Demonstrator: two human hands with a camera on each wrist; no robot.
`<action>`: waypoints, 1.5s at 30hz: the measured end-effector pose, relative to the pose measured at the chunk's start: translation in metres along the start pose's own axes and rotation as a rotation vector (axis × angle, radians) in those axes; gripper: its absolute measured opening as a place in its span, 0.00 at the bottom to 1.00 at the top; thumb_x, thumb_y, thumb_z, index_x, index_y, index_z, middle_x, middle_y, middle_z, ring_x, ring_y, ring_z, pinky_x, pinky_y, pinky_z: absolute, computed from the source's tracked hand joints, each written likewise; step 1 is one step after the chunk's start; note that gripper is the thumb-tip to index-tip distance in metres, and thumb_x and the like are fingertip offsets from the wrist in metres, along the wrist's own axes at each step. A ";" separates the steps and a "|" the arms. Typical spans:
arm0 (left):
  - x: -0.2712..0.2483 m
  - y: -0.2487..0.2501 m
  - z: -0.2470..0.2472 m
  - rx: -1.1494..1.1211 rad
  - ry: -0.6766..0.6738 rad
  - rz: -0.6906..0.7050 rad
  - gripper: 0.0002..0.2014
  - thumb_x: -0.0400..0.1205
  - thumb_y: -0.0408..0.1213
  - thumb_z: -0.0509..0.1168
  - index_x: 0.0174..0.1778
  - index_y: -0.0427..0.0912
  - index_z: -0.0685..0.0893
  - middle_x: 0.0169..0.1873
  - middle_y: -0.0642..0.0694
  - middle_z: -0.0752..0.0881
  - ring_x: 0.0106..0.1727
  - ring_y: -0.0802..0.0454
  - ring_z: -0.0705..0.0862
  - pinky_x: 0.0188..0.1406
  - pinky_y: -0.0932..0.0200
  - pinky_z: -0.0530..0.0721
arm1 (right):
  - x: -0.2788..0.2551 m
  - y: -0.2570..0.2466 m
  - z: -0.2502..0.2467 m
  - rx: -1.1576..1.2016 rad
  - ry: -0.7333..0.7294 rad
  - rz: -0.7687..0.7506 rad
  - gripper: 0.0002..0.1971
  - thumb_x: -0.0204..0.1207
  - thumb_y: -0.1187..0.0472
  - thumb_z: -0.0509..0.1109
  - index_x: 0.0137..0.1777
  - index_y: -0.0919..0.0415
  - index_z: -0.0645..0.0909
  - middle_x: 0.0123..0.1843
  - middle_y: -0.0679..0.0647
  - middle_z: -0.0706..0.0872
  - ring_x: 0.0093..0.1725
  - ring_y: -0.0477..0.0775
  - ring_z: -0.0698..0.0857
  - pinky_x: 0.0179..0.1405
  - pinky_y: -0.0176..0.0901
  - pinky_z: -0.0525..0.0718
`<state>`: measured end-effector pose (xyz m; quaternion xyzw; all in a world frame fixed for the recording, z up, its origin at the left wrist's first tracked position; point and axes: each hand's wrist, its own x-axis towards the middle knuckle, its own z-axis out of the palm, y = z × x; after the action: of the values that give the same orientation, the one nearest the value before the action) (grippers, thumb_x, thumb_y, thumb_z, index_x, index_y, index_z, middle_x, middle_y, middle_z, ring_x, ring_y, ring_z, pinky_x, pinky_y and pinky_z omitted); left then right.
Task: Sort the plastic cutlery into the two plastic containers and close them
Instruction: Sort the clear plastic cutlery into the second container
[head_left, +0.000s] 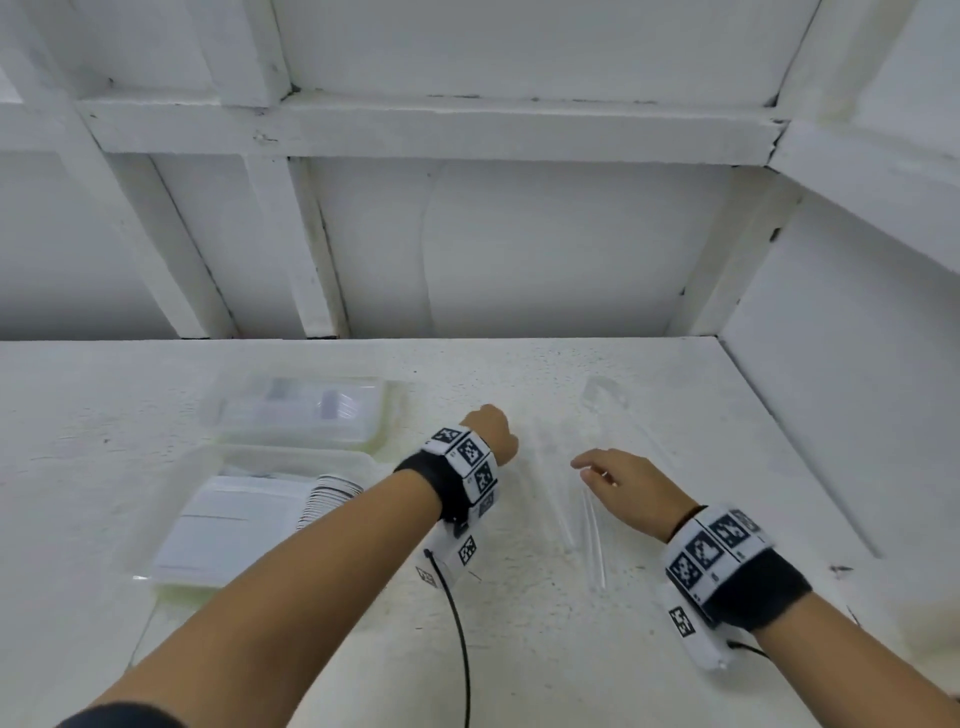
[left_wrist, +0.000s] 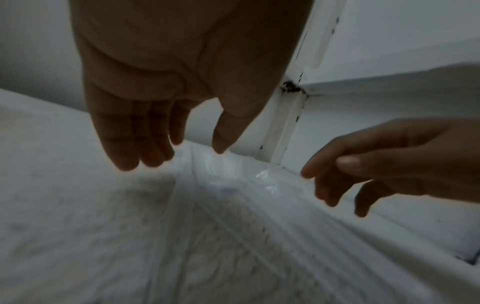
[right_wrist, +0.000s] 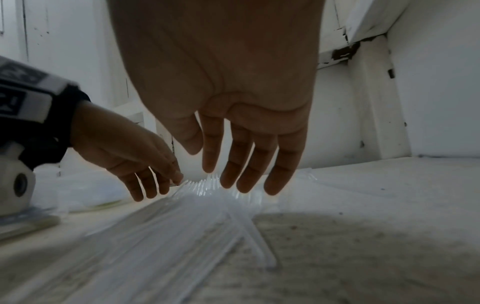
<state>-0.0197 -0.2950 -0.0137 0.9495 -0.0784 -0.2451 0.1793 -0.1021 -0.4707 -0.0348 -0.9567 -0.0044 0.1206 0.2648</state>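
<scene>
Clearly both hands, left (head_left: 491, 431) and right (head_left: 626, 488), hover with fingers loose, holding nothing, over the clear cutlery (head_left: 592, 525) scattered on the surface (head_left: 519, 649) beside two containers (head_left: 301, 415). Being see-through and slippery, pieces could be missed or skid away.

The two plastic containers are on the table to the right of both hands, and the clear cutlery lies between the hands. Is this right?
Not quite: the head view shows the two plastic containers to the left of both hands. The clear cutlery does lie between the left hand and right hand.
</scene>
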 end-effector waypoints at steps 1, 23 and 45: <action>0.002 0.000 0.006 -0.005 0.006 -0.046 0.22 0.86 0.42 0.57 0.70 0.29 0.68 0.67 0.33 0.75 0.63 0.39 0.79 0.54 0.53 0.76 | -0.003 0.003 0.001 0.004 -0.009 0.005 0.14 0.84 0.57 0.57 0.66 0.54 0.79 0.63 0.54 0.82 0.59 0.51 0.81 0.59 0.38 0.76; -0.030 -0.052 0.020 -0.538 0.147 -0.153 0.20 0.85 0.36 0.54 0.26 0.41 0.61 0.24 0.45 0.66 0.23 0.51 0.64 0.22 0.62 0.64 | 0.031 -0.059 0.024 -0.403 -0.153 0.123 0.15 0.82 0.53 0.61 0.57 0.65 0.78 0.54 0.58 0.84 0.52 0.57 0.84 0.43 0.42 0.76; -0.040 -0.058 0.026 -0.622 0.130 -0.173 0.13 0.86 0.36 0.52 0.55 0.29 0.76 0.50 0.32 0.82 0.45 0.40 0.81 0.46 0.49 0.83 | 0.030 -0.064 0.023 -0.169 -0.055 0.208 0.20 0.76 0.48 0.68 0.31 0.57 0.64 0.31 0.49 0.71 0.36 0.52 0.76 0.27 0.38 0.69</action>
<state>-0.0636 -0.2403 -0.0397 0.8660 0.0926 -0.2105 0.4440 -0.0747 -0.4021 -0.0283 -0.9672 0.0775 0.1729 0.1689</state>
